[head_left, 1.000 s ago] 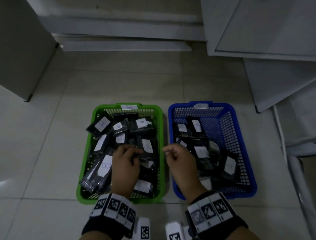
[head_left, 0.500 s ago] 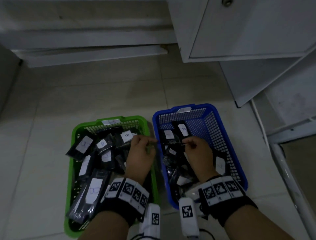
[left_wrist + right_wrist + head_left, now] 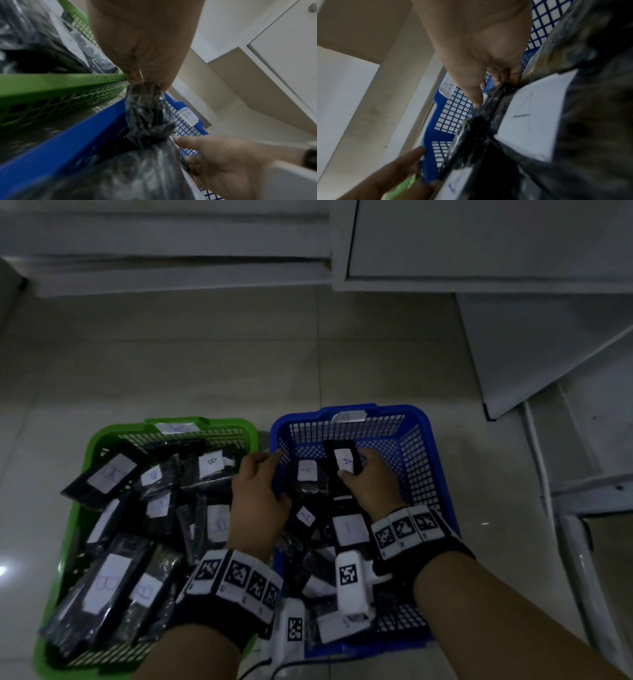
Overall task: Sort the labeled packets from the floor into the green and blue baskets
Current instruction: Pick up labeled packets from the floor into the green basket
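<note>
Your right hand (image 3: 371, 484) pinched the A packet (image 3: 343, 462), whose long axis pointed away from you; your left hand (image 3: 259, 501), just beside it, gripped a crumpled packet (image 3: 147, 115).

Green basket (image 3: 102, 440) full of black B-labeled packets (image 3: 108, 580); blue basket (image 3: 421, 460) beside it holds A-labeled packets (image 3: 343, 462).

Pale glossy floor tiles (image 3: 212, 364) are covering the ground, with grout lines crossing and a small glare spot showing at the left edge. White cabinet fronts (image 3: 479, 237) are standing along the far side above a recessed white plinth (image 3: 164, 273). A white angled panel (image 3: 534, 350) is leaning at the right under dim lighting.
</note>
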{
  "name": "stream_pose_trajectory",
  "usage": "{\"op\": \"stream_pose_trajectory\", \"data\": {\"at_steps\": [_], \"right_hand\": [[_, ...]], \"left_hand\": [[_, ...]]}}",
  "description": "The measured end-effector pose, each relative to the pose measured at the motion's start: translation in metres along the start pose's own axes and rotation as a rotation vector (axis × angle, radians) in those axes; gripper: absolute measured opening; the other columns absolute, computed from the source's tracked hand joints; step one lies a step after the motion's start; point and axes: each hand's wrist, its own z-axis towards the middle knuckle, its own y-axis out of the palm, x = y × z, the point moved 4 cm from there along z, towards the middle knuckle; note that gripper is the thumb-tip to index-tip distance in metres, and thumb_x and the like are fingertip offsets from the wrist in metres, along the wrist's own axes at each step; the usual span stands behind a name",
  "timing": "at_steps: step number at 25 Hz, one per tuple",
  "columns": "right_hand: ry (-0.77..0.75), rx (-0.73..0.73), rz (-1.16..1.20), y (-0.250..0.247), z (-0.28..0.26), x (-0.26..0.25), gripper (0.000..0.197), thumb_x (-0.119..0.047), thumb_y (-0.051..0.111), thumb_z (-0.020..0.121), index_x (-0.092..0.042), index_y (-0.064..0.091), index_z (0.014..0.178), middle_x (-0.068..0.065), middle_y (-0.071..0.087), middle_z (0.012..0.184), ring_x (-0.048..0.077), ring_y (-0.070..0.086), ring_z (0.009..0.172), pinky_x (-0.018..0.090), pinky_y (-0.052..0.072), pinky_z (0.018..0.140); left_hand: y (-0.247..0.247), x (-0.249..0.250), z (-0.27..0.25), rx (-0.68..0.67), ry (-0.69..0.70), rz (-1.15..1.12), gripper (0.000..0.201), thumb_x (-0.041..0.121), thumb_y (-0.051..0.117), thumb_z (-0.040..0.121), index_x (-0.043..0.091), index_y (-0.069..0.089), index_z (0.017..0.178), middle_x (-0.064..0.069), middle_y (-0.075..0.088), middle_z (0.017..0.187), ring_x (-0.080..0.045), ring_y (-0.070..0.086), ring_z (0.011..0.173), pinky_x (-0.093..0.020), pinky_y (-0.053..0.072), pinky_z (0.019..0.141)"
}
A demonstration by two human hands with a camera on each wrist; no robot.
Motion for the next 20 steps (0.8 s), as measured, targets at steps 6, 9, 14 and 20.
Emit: {"op": "stream_pose_trajectory", "data": {"at_steps": [6, 9, 14, 20], "right_hand": [[0.224, -0.01, 0.18, -0.001, -0.005, 0.011, 0.03, -0.015, 0.065, 0.082, 0.003, 0.063, 0.105, 0.016, 0.068, 0.098, 0.031, 0.065, 0.089, 0.037, 0.054, 0.074], [0.407, -0.027, 0.518, 0.003, -0.018, 0.009, 0.027, -0.016, 0.053, 0.088, 0.006, 0.064, 0.099, 0.017, 0.065, 0.087, 0.03, 0.062, 0.076, 0.039, 0.055, 0.065], [0.402, -0.179, 0.417, 0.036, -0.028, -0.019, 0.039, -0.022, 0.047, 0.095, 0.008, 0.053, 0.121, 0.022, 0.061, 0.115, 0.037, 0.061, 0.101, 0.049, 0.053, 0.086], [0.315, -0.145, 0.4, 0.036, -0.023, -0.035, 0.035, -0.018, 0.057, 0.087, -0.01, 0.051, 0.12, 0.018, 0.064, 0.11, 0.021, 0.06, 0.078, 0.031, 0.051, 0.063]], "left_hand": [[-0.003, -0.008, -0.013, -0.025, 0.055, 0.045, 0.046, 0.0, 0.067, 0.073, 0.019, 0.067, 0.114, -0.011, 0.037, 0.136, -0.029, 0.037, 0.128, -0.029, 0.035, 0.104], [-0.001, -0.009, -0.015, -0.054, 0.067, 0.066, 0.031, 0.003, 0.07, 0.077, 0.015, 0.072, 0.105, -0.012, 0.035, 0.139, -0.029, 0.033, 0.13, -0.023, 0.025, 0.105], [-0.001, -0.006, -0.014, -0.048, 0.114, 0.075, 0.023, 0.006, 0.074, 0.076, 0.015, 0.075, 0.097, -0.016, 0.037, 0.137, -0.034, 0.039, 0.123, -0.028, 0.03, 0.103], [-0.004, -0.009, -0.013, -0.099, 0.146, 0.072, 0.029, 0.008, 0.069, 0.078, 0.02, 0.072, 0.105, -0.012, 0.032, 0.137, -0.03, 0.037, 0.122, -0.037, 0.035, 0.107]]}}
